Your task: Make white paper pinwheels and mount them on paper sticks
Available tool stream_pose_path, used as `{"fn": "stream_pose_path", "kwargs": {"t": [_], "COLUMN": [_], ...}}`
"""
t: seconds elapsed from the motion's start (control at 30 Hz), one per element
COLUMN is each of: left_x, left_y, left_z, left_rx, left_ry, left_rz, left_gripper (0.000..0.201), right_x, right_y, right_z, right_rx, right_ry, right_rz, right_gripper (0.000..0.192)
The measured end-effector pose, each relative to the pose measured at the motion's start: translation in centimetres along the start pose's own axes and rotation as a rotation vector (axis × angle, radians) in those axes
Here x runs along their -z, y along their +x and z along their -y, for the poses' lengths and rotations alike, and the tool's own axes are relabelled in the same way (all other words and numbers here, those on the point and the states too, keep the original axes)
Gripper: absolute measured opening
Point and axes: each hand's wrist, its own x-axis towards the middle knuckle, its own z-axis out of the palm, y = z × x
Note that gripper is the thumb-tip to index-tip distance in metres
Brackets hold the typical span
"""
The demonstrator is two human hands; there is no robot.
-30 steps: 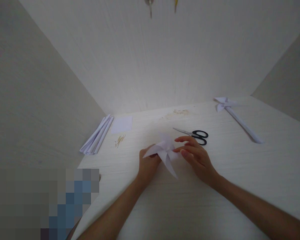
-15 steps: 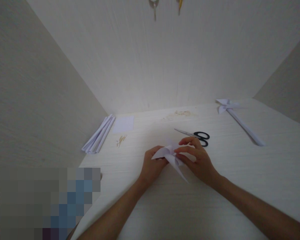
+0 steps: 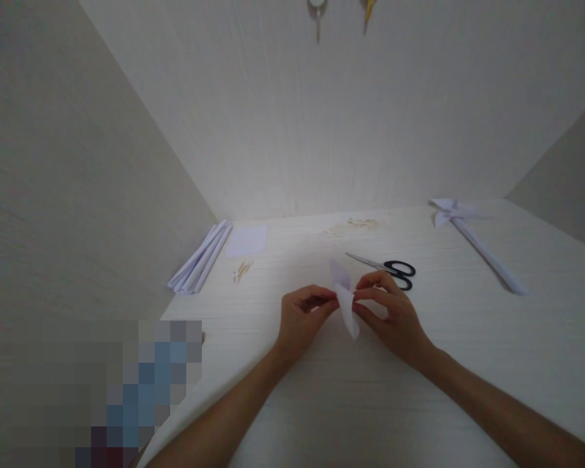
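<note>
Rolls (image 3: 205, 260) of white paper, bundled at far L, slant along the side of a white surface (image 3: 316, 409). Just to their R, a flat white sheet (image 3: 247, 240); nearer the wearer, a few thin sticks (image 3: 242, 271) in a loose heap.

Center L: left hand (image 3: 303, 318), forearm reaching in from bottom L, knuckles up, thumb & index pinching the middle of the pinwheel (image 3: 347, 312) from its L side.

Pinwheel, white paper, is btwn both hands, approx. mid-surface, apparently lifted, seen nearly edge-on: one blade points away, another down toward the wearer. Prob. v. light, thin & bendy, w/ some stiffness only where folds overlap; not esp. slippery, but easy to crease or tear. Best hold: fingertips at the center, light pressure, blades left free so they don't get crushed.

R of it: right hand (image 3: 394, 318), mirror pose, forearm in from bottom R, thumb & fingertips closed on the center from the R, upper fingers curved & loose. Can't tell if anything small is pinched there too.

Just beyond the right hand: scissors (image 3: 386, 266), black handles R, blades pointing L. Far R, well apart: 2nd pinwheel on a paper tube (image 3: 485, 253), lying diagonally, blades at the far end.
</note>
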Motion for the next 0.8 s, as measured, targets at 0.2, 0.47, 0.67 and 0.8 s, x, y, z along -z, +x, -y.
{"fn": "stream_pose_path", "kwargs": {"t": [0.2,0.47,0.67,0.8], "left_x": [0.2,0.1,0.1,0.2], "left_y": [-0.2,-0.5,-0.6,-1.0], "left_z": [0.8,0.6,0.5,0.9], "left_rx": [-0.163,-0.17,-0.16,-0.141], "left_ry": [0.116,0.226,0.223,0.207], "left_rz": [0.103,0.115,0.097,0.07], "left_gripper": [0.005,0.009,0.009,0.026], "right_x": [0.0,-0.2,-0.2,-0.2], "right_y": [-0.1,-0.4,-0.2,-0.1], "right_z": [-0.1,-0.4,-0.6,-0.7], "right_rx": [0.003,0.006,0.005,-0.027], "right_ry": [-0.047,-0.078,-0.057,0.015], "right_rz": [-0.002,-0.015,-0.025,-0.039], "right_gripper": [0.005,0.006,0.006,0.006]}}
